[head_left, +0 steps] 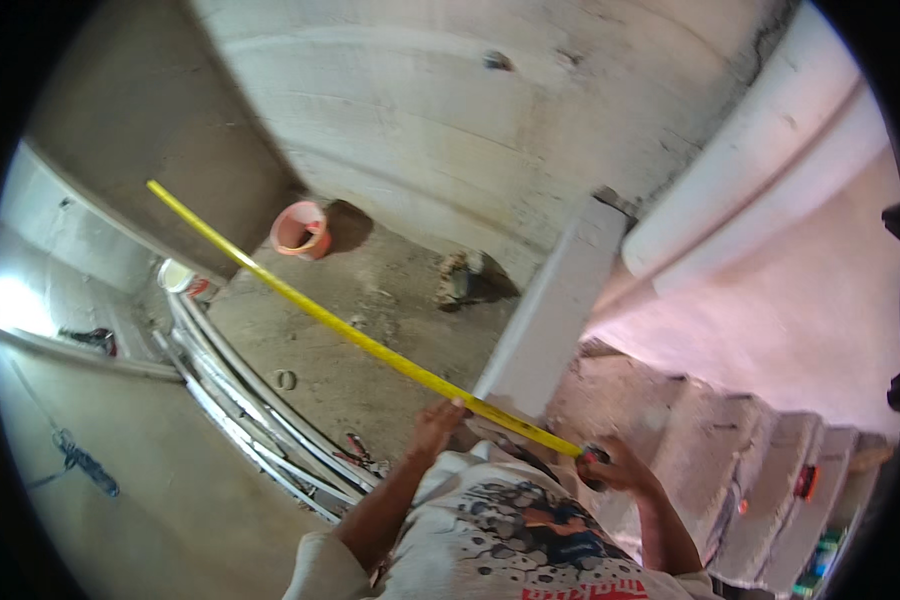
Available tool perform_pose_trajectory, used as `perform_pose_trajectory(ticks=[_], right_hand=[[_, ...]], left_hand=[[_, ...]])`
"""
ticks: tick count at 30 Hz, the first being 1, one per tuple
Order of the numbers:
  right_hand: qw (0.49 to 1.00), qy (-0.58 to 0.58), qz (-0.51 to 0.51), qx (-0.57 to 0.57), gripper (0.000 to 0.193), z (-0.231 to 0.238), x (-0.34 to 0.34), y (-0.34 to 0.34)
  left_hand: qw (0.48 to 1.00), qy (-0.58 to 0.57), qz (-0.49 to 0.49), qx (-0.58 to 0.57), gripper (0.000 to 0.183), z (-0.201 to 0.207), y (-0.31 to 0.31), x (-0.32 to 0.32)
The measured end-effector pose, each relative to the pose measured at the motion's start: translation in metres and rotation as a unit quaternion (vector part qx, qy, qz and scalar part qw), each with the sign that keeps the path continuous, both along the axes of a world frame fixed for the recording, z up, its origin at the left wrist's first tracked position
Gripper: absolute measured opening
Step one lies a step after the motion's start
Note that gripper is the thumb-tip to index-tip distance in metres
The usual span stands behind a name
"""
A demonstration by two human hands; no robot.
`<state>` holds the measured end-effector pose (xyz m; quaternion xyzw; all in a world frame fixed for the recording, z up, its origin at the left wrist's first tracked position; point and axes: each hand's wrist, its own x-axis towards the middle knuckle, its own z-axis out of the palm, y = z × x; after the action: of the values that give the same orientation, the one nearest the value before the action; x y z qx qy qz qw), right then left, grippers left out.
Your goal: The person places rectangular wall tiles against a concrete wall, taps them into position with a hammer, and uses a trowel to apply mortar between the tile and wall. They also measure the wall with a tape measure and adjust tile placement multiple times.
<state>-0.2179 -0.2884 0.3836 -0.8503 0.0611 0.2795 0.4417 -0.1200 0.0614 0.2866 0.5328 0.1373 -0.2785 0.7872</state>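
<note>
A tape measure is drawn out far in front of me. Its yellow blade (320,314) runs from the upper left of the head view down to the dark case (590,466) at my right side. My right hand (622,468) is closed round that case. Farther along, close to my body, my left hand (435,428) grips the blade with the thumb on its edge; the other fingers are partly hidden. The blade's far end hangs in the air near the wall, with nothing visibly holding it.
Rough steps (740,455) descend on the right beside a grey ledge (560,310). Thick white pipes (745,140) lean above them. A pink bucket (292,243) and a rubble chunk (458,280) sit on the floor. Long pipes (232,385) lie at left, near a white bucket (177,277).
</note>
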Motion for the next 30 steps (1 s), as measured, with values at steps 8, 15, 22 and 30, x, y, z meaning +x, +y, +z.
perform_pose_trajectory(ticks=[8, 15, 22, 30], right_hand=[[0.997, -0.039, -0.006, -0.066, 0.051, -0.023, -0.001, -0.002], [0.999, -0.032, 0.009, -0.01, 0.055, 0.001, 0.005, 0.003], [0.999, 0.03, -0.038, 0.023, 0.06, 0.001, 0.008, 0.004], [0.999, 0.033, -0.004, 0.018, 0.056, -0.002, 0.011, 0.001]], left_hand=[[0.999, 0.039, 0.0, 0.033, 0.035, 0.009, 0.003, 0.011], [0.997, 0.058, 0.034, 0.03, 0.034, 0.019, -0.005, 0.007], [0.995, 0.063, 0.058, 0.054, 0.029, 0.024, -0.011, 0.007], [0.994, 0.043, 0.083, 0.053, 0.02, 0.015, -0.012, 0.005]])
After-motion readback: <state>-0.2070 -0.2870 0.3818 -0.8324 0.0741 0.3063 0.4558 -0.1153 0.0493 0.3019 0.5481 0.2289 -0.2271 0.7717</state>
